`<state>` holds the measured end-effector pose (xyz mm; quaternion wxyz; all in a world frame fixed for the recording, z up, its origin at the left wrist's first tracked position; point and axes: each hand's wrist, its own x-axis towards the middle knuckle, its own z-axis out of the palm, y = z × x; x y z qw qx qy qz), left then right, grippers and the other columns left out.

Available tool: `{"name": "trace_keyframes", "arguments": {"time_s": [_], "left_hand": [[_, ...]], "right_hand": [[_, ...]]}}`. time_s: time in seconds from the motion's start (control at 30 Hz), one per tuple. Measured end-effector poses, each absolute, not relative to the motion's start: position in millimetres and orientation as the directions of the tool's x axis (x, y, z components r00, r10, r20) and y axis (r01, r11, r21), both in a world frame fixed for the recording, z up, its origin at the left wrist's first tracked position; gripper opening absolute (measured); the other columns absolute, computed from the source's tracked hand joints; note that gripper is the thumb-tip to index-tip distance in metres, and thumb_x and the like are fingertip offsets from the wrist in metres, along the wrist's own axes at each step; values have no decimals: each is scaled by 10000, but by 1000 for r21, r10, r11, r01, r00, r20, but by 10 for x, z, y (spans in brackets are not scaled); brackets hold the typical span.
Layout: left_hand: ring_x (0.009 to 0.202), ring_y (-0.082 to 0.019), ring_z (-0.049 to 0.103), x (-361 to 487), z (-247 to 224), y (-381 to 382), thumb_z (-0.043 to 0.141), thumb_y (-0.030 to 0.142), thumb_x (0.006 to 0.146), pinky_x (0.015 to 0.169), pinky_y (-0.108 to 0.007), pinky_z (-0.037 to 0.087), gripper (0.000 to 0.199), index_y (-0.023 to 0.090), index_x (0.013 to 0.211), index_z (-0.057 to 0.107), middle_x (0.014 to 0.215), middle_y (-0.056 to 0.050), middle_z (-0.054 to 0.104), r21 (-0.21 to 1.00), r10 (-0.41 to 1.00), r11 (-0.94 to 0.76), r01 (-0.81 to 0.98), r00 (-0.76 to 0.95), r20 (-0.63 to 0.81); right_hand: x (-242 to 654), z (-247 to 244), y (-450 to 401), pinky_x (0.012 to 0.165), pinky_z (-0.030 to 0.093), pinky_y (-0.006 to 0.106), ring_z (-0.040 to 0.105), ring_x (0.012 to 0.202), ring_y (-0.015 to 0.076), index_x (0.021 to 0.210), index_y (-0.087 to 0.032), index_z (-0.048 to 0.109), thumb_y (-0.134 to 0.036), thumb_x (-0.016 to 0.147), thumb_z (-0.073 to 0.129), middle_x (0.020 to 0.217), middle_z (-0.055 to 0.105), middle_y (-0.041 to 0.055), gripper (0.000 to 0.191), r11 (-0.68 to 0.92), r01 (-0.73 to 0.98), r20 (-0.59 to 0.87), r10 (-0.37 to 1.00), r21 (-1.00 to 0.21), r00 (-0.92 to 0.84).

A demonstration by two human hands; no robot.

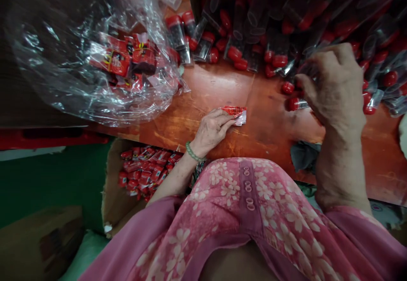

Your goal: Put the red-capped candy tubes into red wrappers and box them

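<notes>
**Bag:** A crumpled clear plastic bag (pixel 41 39) is spread over the left end of the reddish-brown wooden table (pixel 203 88), with flat red packets (pixel 122 62) seen inside it.

**Box:** An open cardboard box (pixel 112 187) is placed below the table's near edge, filled with small red sachets (pixel 146 172).

**Left hand:** The left hand (pixel 211 130), circled by a green bead bracelet (pixel 192 152), is closed in a pinch on a small red-and-silver packet (pixel 237 115), held just above the table mid-surface.

**Tubes:** Clear tubes with red caps (pixel 273 56) are heaped along the far edge.

**Right hand:** The right hand (pixel 332 88) is raised, fingers curled, beside one capped tube (pixel 297 104); whether anything is gripped cannot be told.

**Cloth:** A dark grey cloth (pixel 303 155) is draped over the near edge.
</notes>
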<state>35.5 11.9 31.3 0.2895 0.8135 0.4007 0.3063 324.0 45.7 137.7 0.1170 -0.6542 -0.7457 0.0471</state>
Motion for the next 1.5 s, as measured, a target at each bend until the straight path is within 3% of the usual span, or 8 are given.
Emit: {"name": "trace_keyframes", "arguments": {"time_s": [0.07,0.17,0.43,0.57,0.73,1.1,1.3,1.5], "left_hand": [[921,-173,696,347,328,117,541,299,1013,851,-316,545,263,162,1010,766,994,-83,759,723,830,-503,473,497,252],[885,-173,683,373,320,87,543,249,1002,830,-317,541,236,158,958,756,946,-75,753,696,849,-493,521,464,253],[704,-126,647,412,333,60,738,312,892,702,-273,513,194,172,760,720,742,-7,728,748,893,-449,489,276,355],[694,-125,641,400,346,73,736,338,897,700,-270,514,218,173,754,724,732,-8,726,677,860,-510,531,323,394],[725,-133,656,396,297,26,667,350,948,739,-279,528,225,179,828,751,777,-24,739,615,844,-534,580,403,353],[759,-124,700,310,455,28,737,306,896,723,-243,550,142,174,849,759,822,-19,764,765,894,-420,488,369,255],[753,-118,697,272,594,13,767,339,872,708,-239,546,162,177,863,768,841,-21,772,825,922,-341,450,333,199],[747,-113,701,316,689,3,776,315,864,707,-232,546,140,177,845,762,831,-10,768,843,910,-359,402,351,220]], "right_hand": [[3218,1314,306,975,537,514,628,1129,306,1132,-259,647,-294,968,617,1186,670,150,170,213,901,285,953,-377,-106],[3141,1034,103,845,578,467,657,996,276,1082,-252,653,-268,919,621,1087,692,122,166,225,807,260,961,-546,-93],[3047,567,-202,847,579,460,692,960,275,1219,-198,645,-239,858,602,1113,732,113,367,108,782,75,994,-614,-78],[3083,590,-247,753,565,370,673,820,212,1150,-223,651,-273,871,638,996,732,53,284,39,699,41,999,-714,-14],[2943,608,-300,794,564,348,691,862,199,1156,-231,651,-323,879,690,1003,727,32,294,47,529,67,998,-847,18],[2676,465,-235,830,579,368,717,915,221,1135,-194,687,-242,928,599,1044,766,78,231,136,637,78,990,-759,-119],[2728,640,-317,827,596,389,728,916,227,1160,-254,684,-363,920,668,1060,764,48,264,83,542,111,994,-836,19],[2662,873,-365,799,605,421,729,868,231,1103,-302,723,-386,930,666,991,775,44,201,188,570,146,982,-800,-120]]}}
